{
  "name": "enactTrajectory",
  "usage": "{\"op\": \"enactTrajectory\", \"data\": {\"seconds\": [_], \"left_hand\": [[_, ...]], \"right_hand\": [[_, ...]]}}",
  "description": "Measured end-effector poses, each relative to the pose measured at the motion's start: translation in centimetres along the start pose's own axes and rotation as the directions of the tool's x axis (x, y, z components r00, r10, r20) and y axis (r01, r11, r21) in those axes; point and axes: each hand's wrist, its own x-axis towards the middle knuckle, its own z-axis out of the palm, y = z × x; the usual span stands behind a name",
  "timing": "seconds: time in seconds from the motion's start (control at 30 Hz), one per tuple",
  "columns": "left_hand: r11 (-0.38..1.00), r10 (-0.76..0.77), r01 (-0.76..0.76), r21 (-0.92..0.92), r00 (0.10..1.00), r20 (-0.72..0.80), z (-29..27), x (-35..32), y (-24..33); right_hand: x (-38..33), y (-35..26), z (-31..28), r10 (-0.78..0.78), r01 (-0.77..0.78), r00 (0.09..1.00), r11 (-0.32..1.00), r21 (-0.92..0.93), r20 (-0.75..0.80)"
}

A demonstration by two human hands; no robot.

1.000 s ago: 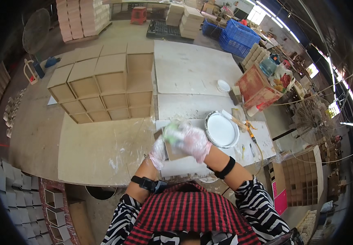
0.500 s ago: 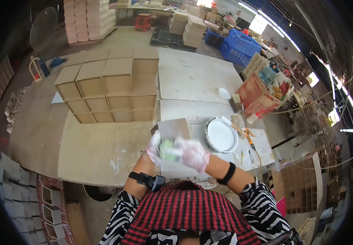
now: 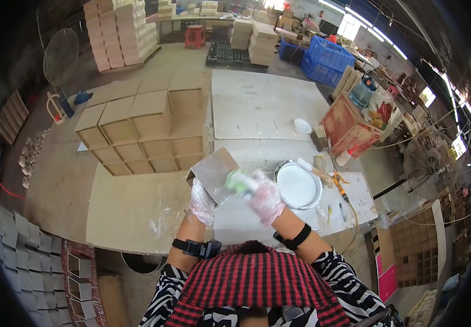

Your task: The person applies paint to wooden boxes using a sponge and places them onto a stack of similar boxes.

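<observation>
Cardboard box (image 3: 213, 173) sits tilted in the gloved left hand (image 3: 201, 201), its face tipped to meet the green sponge (image 3: 239, 182) clutched in the right hand (image 3: 265, 197); a white paste bowl (image 3: 298, 185) waits just right on the tabletop (image 3: 137, 207).

A person in thin gloves works at a pale worktable (image 3: 137, 212). The left hand (image 3: 201, 201) grips a tilted grey cardboard panel (image 3: 213, 171) from below; the right hand (image 3: 265, 197) presses a blurred green sponge (image 3: 239, 183) against its edge. A round white bowl of paste (image 3: 298, 185) sits just right; brown boxes (image 3: 143, 128) stand in rows beyond
</observation>
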Motion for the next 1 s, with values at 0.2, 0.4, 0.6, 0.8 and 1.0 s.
{"op": "enactTrajectory", "data": {"seconds": [0.2,0.4,0.6,0.8,1.0], "left_hand": [[0.982,-0.071,0.098,-0.16,0.983,0.167,0.7,1.3,-1.8],[0.989,-0.11,0.101,-0.111,0.991,-0.08,3.5,0.8,-1.3],[0.992,-0.124,0.119,0.042,0.983,0.133,2.5,1.8,-2.0],[0.974,-0.223,0.199,0.104,0.915,0.336,2.0,1.1,-2.5],[0.937,-0.23,0.178,0.302,0.962,0.148,1.0,-0.1,-2.6]], "right_hand": [[-2.2,0.0,0.6,-0.16,0.155,0.987,0.977,-0.145,-0.024],[0.5,3.1,-3.8,0.127,-0.131,0.991,0.986,0.104,0.052],[-0.9,2.8,-5.2,-0.09,0.093,0.926,0.996,0.011,0.366],[1.9,6.7,-4.2,-0.445,0.481,0.864,0.868,-0.126,0.236],[2.9,4.7,-5.0,-0.113,0.118,0.939,0.993,0.004,0.325]]}}
